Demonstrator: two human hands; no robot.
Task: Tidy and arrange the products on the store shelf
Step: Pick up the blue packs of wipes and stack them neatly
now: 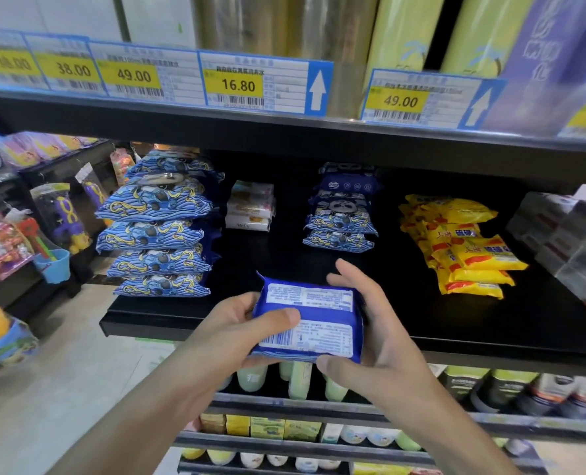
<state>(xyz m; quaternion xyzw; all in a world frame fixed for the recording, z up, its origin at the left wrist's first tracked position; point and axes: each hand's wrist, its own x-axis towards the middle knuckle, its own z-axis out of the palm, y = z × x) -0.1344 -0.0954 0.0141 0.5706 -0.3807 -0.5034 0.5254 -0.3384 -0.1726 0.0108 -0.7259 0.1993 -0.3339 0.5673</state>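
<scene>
**Blue packet held at the shelf edge**

Head view: both hands grip one blue packet (307,323), label side up, over the black shelf's (490,323) front edge. Left hand (247,323) thumb on top; right hand (377,323) fingers curled around its side.

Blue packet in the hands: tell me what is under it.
Under the blue packet lie the fingers of the left hand and the thumb of the right hand. Below it, pale bottles show on the lower shelf. Its front face is hidden.
</scene>
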